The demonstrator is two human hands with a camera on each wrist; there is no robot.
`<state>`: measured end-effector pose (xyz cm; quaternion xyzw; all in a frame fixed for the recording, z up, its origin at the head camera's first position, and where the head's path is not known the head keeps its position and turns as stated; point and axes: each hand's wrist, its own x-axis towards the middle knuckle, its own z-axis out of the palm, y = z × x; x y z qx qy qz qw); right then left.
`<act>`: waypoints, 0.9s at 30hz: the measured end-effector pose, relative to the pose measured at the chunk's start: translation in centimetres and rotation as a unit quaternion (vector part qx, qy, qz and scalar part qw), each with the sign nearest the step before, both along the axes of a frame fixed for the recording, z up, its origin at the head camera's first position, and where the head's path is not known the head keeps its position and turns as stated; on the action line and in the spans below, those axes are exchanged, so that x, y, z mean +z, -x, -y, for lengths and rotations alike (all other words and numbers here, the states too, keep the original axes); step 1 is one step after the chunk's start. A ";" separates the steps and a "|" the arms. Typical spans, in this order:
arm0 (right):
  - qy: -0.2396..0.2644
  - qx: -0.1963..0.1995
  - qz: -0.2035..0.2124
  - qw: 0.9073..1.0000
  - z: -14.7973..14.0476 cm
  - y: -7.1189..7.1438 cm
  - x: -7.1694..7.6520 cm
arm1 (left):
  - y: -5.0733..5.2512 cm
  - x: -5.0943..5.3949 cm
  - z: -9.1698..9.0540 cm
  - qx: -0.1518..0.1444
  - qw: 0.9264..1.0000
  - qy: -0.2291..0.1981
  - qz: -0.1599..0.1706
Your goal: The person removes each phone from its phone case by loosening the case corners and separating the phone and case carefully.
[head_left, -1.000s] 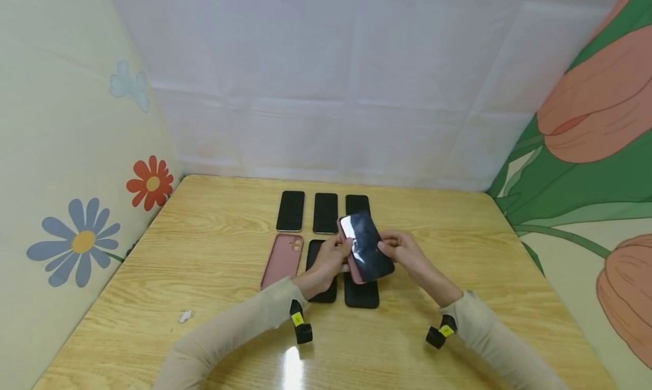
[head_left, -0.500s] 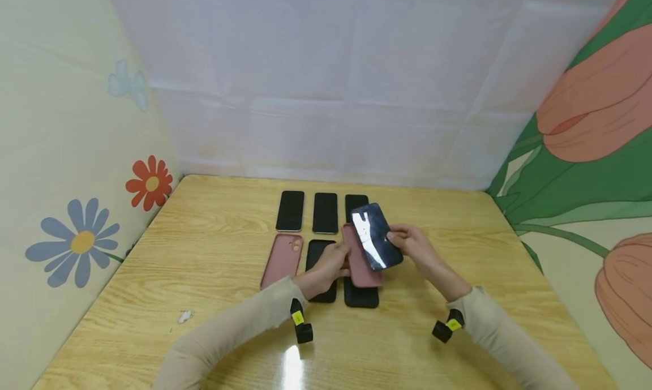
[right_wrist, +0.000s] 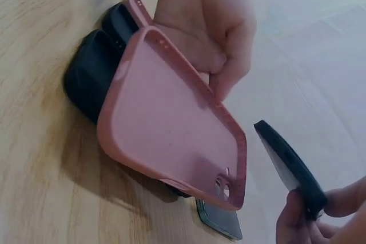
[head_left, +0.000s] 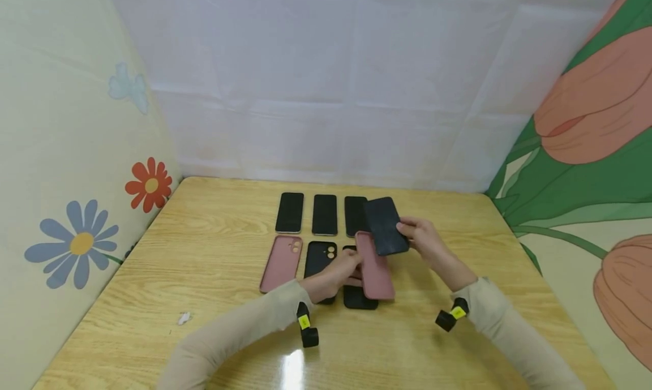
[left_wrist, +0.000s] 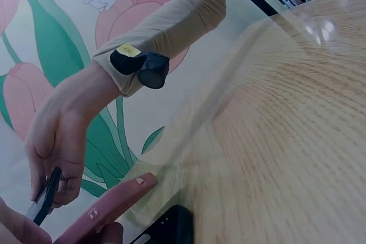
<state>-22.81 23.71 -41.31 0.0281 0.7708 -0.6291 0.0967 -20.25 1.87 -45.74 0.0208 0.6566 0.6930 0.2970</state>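
In the head view my left hand (head_left: pixel 340 272) grips a pink phone case (head_left: pixel 377 274) by its left edge, raised over a black case on the table. My right hand (head_left: pixel 427 241) pinches a dark phone (head_left: pixel 385 225) by its right side, above and to the right of that case. The right wrist view shows the pink case (right_wrist: pixel 171 118) with its hollow inside in sight, apart from the phone (right_wrist: pixel 291 167). In the left wrist view the phone (left_wrist: pixel 47 195) appears edge-on in my right hand (left_wrist: pixel 60 141).
Three phones lie in a row behind: left (head_left: pixel 290 213), middle (head_left: pixel 325 214) and right (head_left: pixel 354 215). Nearer are another pink case (head_left: pixel 282 264), a black case (head_left: pixel 317 260) and a partly covered black case (head_left: pixel 360 301). A small white scrap (head_left: pixel 184 318) lies at the left.
The phone was lying over the pink case with both hands at it. My right hand has drawn it off, up and to the right. My left hand and the case have moved slightly right.
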 end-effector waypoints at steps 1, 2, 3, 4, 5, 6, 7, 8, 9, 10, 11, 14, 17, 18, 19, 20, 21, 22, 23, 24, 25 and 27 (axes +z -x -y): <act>0.005 -0.001 0.004 1.000 -0.1 0.1 0.0 | -0.1 0.0 -0.1 -0.006 1.000 -0.003 -0.004; 0.008 -0.003 0.009 1.000 -0.2 0.1 0.1 | -0.1 -0.1 -0.2 -0.012 1.000 -0.007 -0.008; 0.011 -0.001 0.011 1.000 -0.4 0.2 0.2 | -0.2 -0.2 -0.4 -0.018 1.000 -0.011 -0.012; 0.011 0.001 0.013 1.000 -0.5 0.3 0.2 | -0.3 -0.3 -0.5 -0.021 1.000 -0.013 -0.015; 0.012 0.001 0.015 1.000 -0.7 0.4 0.3 | -0.4 -0.3 -0.7 -0.022 1.000 -0.014 -0.016; 0.013 0.003 0.016 1.000 -0.8 0.5 0.3 | -0.5 -0.4 -0.8 -0.023 0.999 -0.015 -0.017; 0.010 0.009 0.016 1.000 -1.0 0.6 0.4 | -0.6 -0.5 -1.0 -0.023 0.999 -0.014 -0.018; 0.009 0.011 0.017 1.000 -1.2 0.7 0.4 | -0.6 -0.6 -1.1 -0.022 1.000 -0.014 -0.017; 0.008 0.015 0.017 1.000 -1.3 0.9 0.4 | -0.7 -0.6 -1.3 -0.020 1.000 -0.015 -0.015; 0.008 0.014 0.018 1.000 -1.4 1.1 0.4 | -0.7 -0.6 -1.4 -0.019 1.000 -0.016 -0.013; 0.007 0.015 0.019 1.000 -1.5 1.3 0.3 | -0.8 -0.6 -1.6 -0.018 1.000 -0.016 -0.012; 0.026 -0.004 0.030 0.999 -1.7 2.1 0.1 | -0.8 -0.6 -2.1 -0.019 1.000 -0.022 -0.008; 0.048 -0.033 0.037 0.998 -2.0 2.9 -0.2 | -1.0 -0.8 -2.6 -0.023 0.999 -0.025 -0.005; 0.059 -0.044 0.040 0.997 -2.1 3.1 -0.3 | -1.0 -0.9 -2.7 -0.025 0.999 -0.026 -0.004; 0.065 -0.052 0.041 0.996 -2.2 3.3 -0.4 | -1.1 -0.9 -2.8 -0.025 0.999 -0.028 -0.001; 0.068 -0.061 0.042 0.995 -2.2 3.5 -0.5 | -1.1 -1.0 -2.9 -0.029 0.999 -0.028 0.000; 0.068 -0.066 0.043 0.995 -2.3 3.7 -0.6 | -1.2 -1.1 -3.0 -0.032 0.999 -0.028 -0.001; 0.066 -0.071 0.045 0.994 -2.3 3.8 -0.7 | -1.3 -1.1 -3.1 -0.033 0.999 -0.028 -0.001; 0.066 -0.073 0.046 0.994 -2.3 4.0 -0.9 | -1.4 -1.2 -3.1 -0.036 0.999 -0.028 -0.003; 0.064 -0.075 0.046 0.994 -2.3 4.2 -1.0 | -1.4 -1.2 -3.2 -0.039 0.999 -0.028 -0.004; 0.058 -0.074 0.046 0.995 -2.3 4.3 -1.1 | -1.4 -1.2 -3.3 -0.041 0.999 -0.028 -0.005; 0.049 -0.073 0.045 0.995 -2.3 4.6 -1.3 | -1.5 -1.3 -3.4 -0.046 0.999 -0.027 -0.010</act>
